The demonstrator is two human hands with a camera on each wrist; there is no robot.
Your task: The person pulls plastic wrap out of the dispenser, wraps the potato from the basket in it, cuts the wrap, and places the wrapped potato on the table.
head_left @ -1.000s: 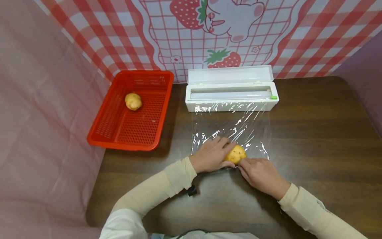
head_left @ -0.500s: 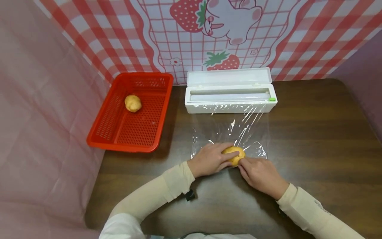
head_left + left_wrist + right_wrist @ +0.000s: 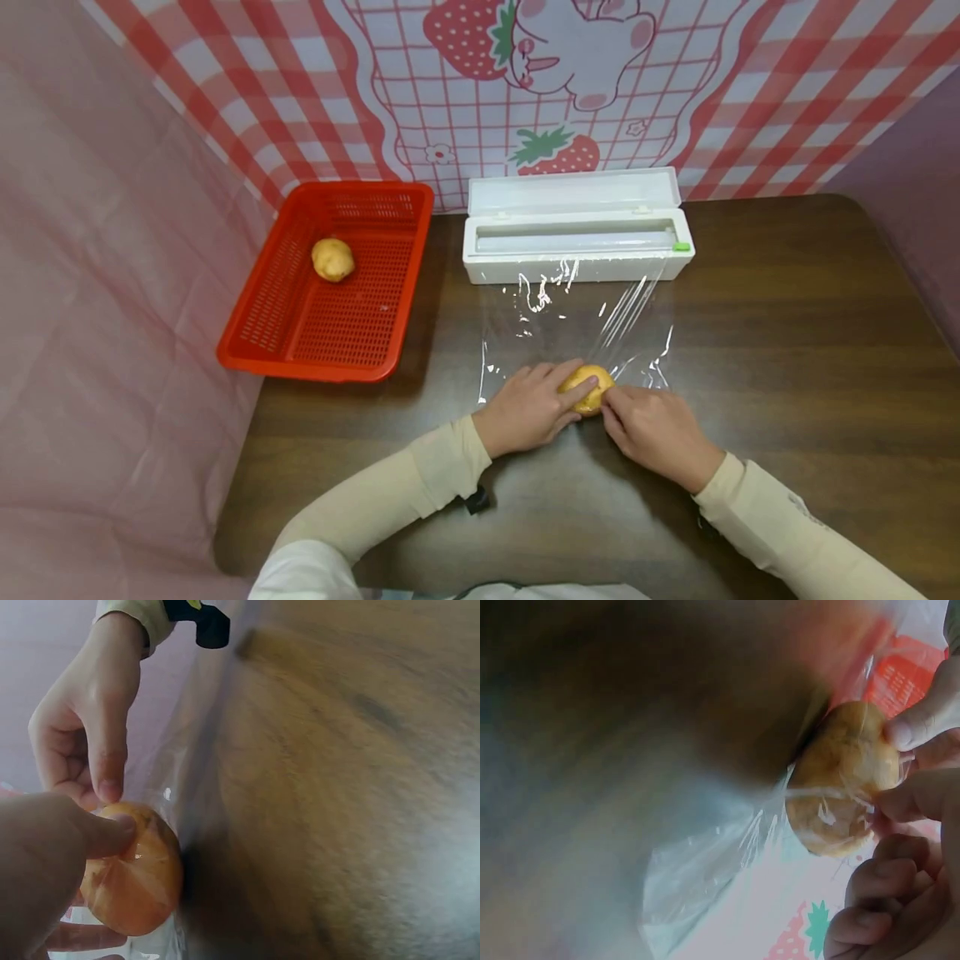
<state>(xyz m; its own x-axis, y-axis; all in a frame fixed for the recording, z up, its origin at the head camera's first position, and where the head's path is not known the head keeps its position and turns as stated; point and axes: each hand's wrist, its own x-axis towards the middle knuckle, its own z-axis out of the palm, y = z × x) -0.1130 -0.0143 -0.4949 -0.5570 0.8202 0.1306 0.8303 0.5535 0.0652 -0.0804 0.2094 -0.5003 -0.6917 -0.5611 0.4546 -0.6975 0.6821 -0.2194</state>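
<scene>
A yellow potato (image 3: 592,385) sits at the near end of a clear plastic wrap sheet (image 3: 551,333), which is drawn out from its dispenser. Film partly covers the potato's skin, as the left wrist view shows on the potato (image 3: 139,892). My left hand (image 3: 525,410) grips it from the left, thumb on the near side and fingers across the top. At its right end, my right hand (image 3: 660,435) pinches the film between thumb and index finger, close against the potato (image 3: 844,776). The right hand's other fingers are curled in.
A white wrap dispenser (image 3: 577,268) stands lid up at the back of the wooden table (image 3: 795,333), with a green slider at its right end. To the left is a red plastic basket (image 3: 352,333) with another potato (image 3: 333,260) in it. A checked cloth (image 3: 322,100) hangs behind.
My left hand has come slightly nearer, its fingers now over the potato's top. The potato looks turned, and the film's creases have shifted. My right hand keeps pinching almost in place.
</scene>
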